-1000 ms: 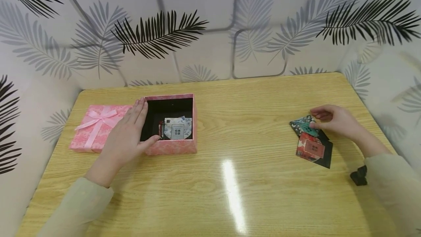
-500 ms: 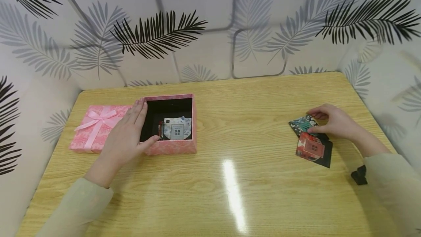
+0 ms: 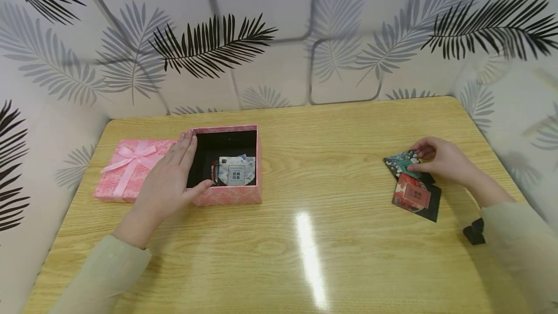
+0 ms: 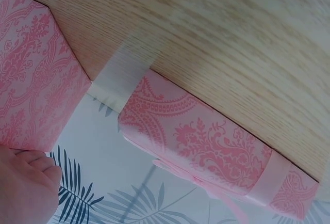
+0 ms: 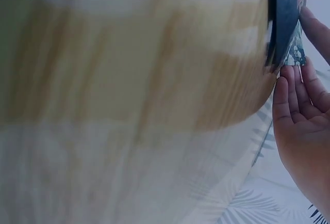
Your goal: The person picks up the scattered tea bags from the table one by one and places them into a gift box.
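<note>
Left hand (image 3: 167,185) lies flat against the left wall of the open pink gift box (image 3: 226,196), fingers straight and pressed together, thumb hooked over the front-left corner of the rim. Not gripping anything, just resting on it. Inside the box, against the black lining, there's a pale blue-white packet (image 3: 236,171) w/ a label, plus a slim dark-red one on edge just left of it. The box lid (image 3: 126,168), pink w/ a ribbon bow on top, sits on the desk (image 3: 314,236) touching the box's left side, partly under the left hand. In the left wrist view you see the lid's side (image 4: 206,141) w/ the ribbon band across it, and the box wall next to the fingers.

Right hand (image 3: 442,161) is over on the right side of the desk, well apart from the box. Its fingers are curled and pinching the edge of a dark teal floral packet (image 3: 400,163), which is the top one of a small loose pile. Under it: a red packet (image 3: 411,195) w/ a square label and a black packet (image 3: 433,205) poking out at the bottom right. Right wrist view is blurry, but fingertips are at the packet's edge (image 5: 286,28).

Small black object (image 3: 474,231) near the right sleeve, can't tell what it is. Walls around have a palm-leaf print.
</note>
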Demonstrator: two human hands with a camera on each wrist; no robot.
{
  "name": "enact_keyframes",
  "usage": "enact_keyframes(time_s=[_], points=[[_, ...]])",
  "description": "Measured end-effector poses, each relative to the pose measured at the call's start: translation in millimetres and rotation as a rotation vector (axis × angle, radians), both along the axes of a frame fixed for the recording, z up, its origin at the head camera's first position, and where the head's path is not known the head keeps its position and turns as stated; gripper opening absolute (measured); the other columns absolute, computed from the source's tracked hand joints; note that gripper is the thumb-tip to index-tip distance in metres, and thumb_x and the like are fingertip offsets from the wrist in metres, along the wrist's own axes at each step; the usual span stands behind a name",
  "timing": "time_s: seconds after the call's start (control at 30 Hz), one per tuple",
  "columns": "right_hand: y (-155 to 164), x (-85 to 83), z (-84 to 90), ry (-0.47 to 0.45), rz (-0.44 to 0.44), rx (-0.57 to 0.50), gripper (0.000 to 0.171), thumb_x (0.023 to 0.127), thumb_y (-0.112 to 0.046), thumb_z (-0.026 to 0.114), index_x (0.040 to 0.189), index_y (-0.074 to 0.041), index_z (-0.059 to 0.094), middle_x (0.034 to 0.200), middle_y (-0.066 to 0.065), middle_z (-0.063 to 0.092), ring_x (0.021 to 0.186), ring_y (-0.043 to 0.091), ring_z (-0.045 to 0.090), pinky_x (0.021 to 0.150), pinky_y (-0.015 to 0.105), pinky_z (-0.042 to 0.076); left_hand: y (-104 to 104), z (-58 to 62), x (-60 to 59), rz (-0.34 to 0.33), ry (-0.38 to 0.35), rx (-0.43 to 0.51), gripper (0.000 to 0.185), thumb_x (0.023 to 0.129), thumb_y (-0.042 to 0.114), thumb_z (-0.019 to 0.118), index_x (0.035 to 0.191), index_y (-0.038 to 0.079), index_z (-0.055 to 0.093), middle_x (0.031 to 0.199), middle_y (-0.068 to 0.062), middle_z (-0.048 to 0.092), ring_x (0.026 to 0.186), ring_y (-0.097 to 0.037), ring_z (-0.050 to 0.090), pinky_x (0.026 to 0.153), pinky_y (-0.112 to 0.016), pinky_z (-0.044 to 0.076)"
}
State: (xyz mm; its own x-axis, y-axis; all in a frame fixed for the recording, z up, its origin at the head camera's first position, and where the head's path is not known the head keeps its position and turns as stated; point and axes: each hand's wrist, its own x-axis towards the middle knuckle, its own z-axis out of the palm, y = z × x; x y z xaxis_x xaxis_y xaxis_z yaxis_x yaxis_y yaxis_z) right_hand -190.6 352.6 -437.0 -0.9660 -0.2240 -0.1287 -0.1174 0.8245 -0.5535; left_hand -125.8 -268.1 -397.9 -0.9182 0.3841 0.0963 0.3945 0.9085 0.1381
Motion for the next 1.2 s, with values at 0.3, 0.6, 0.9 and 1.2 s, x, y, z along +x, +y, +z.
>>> enact_keyframes(time_s=[0.3, 0.6, 0.9, 1.2], points=[[-4, -5.2, 0.3, 0.075, -0.041, -0.055, 0.027, 0.094, -0.005, 0.08, 0.113, 0.009, 0.066, 0.1, 0.023, 0.07, 0.075, -0.012, 0.052, 0.066, 0.008, 0.047, -1, -2.0, -0.5, -0.006, 0.005, 0.0, 0.1, 0.102, 0.061, 0.056, 0.166, -0.006, 0.02, 0.176, -0.024, 0.019, 0.163, -0.043, 0.023, 0.131, -0.058, 0.029], [-5, -14.2, 9.5, 0.148, -0.093, -0.088, 0.016, 0.1, -0.006, 0.072, 0.108, 0.008, 0.069, 0.096, 0.022, 0.073, 0.071, -0.012, 0.053, 0.062, 0.01, 0.046, 0, -0.9, 0.3, -0.003, 0.008, 0.0, 0.099, 0.101, 0.054, 0.063, 0.166, -0.007, 0.02, 0.176, -0.024, 0.019, 0.163, -0.043, 0.023, 0.131, -0.058, 0.029], [-22, -28.1, 41.5, 0.156, -0.146, -0.106, 0.025, 0.102, -0.021, 0.073, 0.112, 0.003, 0.074, 0.084, -0.026, 0.064, 0.073, -0.01, 0.059, 0.064, 0.012, 0.047, 1, 2.0, 0.0, 0.012, -0.008, -0.015, 0.1, 0.099, 0.052, 0.064, 0.167, -0.006, 0.019, 0.176, -0.024, 0.018, 0.164, -0.042, 0.021, 0.132, -0.057, 0.028], [-63, -47.4, 67.6, 0.138, -0.157, -0.165, 0.033, 0.104, -0.031, 0.071, 0.117, -0.001, 0.074, 0.086, -0.03, 0.062, 0.076, -0.013, 0.058, 0.069, 0.01, 0.046, 1, 3.2, -0.1, 0.02, -0.029, -0.021, 0.1, 0.1, 0.055, 0.061, 0.167, -0.005, 0.018, 0.177, -0.024, 0.017, 0.164, -0.042, 0.02, 0.132, -0.057, 0.027]])
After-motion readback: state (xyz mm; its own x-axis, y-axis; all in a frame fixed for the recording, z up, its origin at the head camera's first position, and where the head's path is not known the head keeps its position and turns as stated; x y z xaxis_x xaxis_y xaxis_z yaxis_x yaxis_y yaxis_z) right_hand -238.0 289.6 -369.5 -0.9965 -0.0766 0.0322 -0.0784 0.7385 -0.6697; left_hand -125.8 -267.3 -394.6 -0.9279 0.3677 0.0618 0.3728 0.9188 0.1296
